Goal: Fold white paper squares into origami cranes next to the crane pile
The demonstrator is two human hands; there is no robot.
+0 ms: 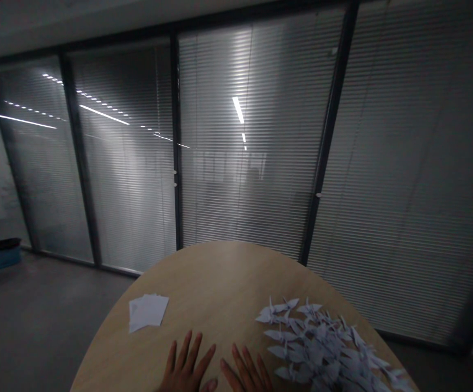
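My left hand (186, 366) lies over the near part of the round wooden table (228, 277), its fingers spread and nothing in them. Beside it on the right, my right hand (246, 373) is stretched out too, also holding nothing. A small stack of white paper sheets (148, 312) rests on the table beyond my left hand, to the left. To the right of my right hand spreads a pile of folded white paper cranes (321, 343), many overlapping. The wrists and the pile's near edge run out of the picture.
Behind the table stands a glass partition with blinds (252, 190) and dark frames, reflecting ceiling lights. A blue bin with a black liner (0, 255) sits on the grey floor (48, 316) at the far left.
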